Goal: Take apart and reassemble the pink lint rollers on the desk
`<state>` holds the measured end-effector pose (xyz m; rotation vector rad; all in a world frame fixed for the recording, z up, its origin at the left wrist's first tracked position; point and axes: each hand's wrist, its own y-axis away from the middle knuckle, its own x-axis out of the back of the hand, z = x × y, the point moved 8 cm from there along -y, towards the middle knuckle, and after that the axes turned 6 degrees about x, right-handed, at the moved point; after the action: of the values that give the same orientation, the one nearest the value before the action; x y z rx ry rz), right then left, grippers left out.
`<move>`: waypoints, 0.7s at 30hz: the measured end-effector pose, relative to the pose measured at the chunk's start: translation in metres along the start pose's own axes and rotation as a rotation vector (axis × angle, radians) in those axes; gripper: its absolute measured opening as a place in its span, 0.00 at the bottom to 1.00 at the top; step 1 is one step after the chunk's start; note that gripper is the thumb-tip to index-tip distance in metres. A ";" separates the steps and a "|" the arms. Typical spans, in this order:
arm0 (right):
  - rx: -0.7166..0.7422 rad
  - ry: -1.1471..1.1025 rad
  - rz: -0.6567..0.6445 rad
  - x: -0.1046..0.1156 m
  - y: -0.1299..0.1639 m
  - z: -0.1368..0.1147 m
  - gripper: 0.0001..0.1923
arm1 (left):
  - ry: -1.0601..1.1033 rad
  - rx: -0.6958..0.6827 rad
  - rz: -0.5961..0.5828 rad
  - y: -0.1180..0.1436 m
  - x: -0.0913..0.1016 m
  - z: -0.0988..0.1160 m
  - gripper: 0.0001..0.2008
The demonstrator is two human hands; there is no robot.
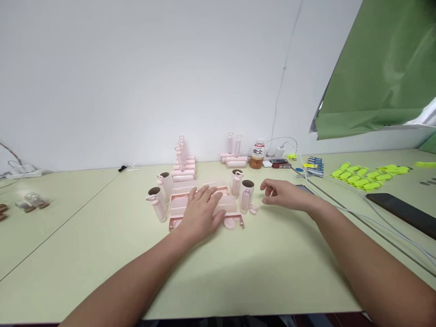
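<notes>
My left hand lies with fingers stretched over a pale pink half-round plastic shell, covering part of it. Whether it presses on the shell, I cannot tell. Just in front of the shell are a narrow pink strip part and a round pink disc. My right hand hovers to the right with loosely bent fingers, thumb apart and nothing visible between them. Nearest to it stand a pale roll with a brown core, a small clear pink tube and a loose heart-shaped pink loop.
More rolls and loop-topped tubes stand left of the shell. Pink rollers lie near the wall. A labelled bottle, white cables, neon-yellow pieces and a dark phone-like slab occupy the right side.
</notes>
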<state>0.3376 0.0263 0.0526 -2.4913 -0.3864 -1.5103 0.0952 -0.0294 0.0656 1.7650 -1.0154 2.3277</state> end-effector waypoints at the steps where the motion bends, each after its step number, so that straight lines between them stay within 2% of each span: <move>1: 0.023 -0.007 0.074 0.004 -0.001 -0.003 0.15 | 0.008 0.040 0.014 -0.001 0.000 -0.004 0.20; 4: 0.139 -0.029 0.279 0.012 -0.001 -0.017 0.13 | 0.023 0.115 0.010 -0.001 -0.002 -0.014 0.18; 7: 0.276 -0.056 0.363 0.006 -0.001 -0.034 0.16 | 0.023 0.118 -0.020 -0.001 -0.007 -0.015 0.17; 12: 0.385 -0.038 0.406 -0.003 0.000 -0.047 0.23 | 0.019 0.099 -0.035 0.000 -0.009 -0.013 0.16; 21: 0.353 -0.029 0.336 -0.005 0.000 -0.051 0.22 | 0.011 0.057 -0.075 0.002 -0.013 -0.007 0.14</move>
<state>0.2926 0.0105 0.0714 -2.1716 -0.2028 -1.1625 0.0926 -0.0229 0.0518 1.7754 -0.8735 2.3405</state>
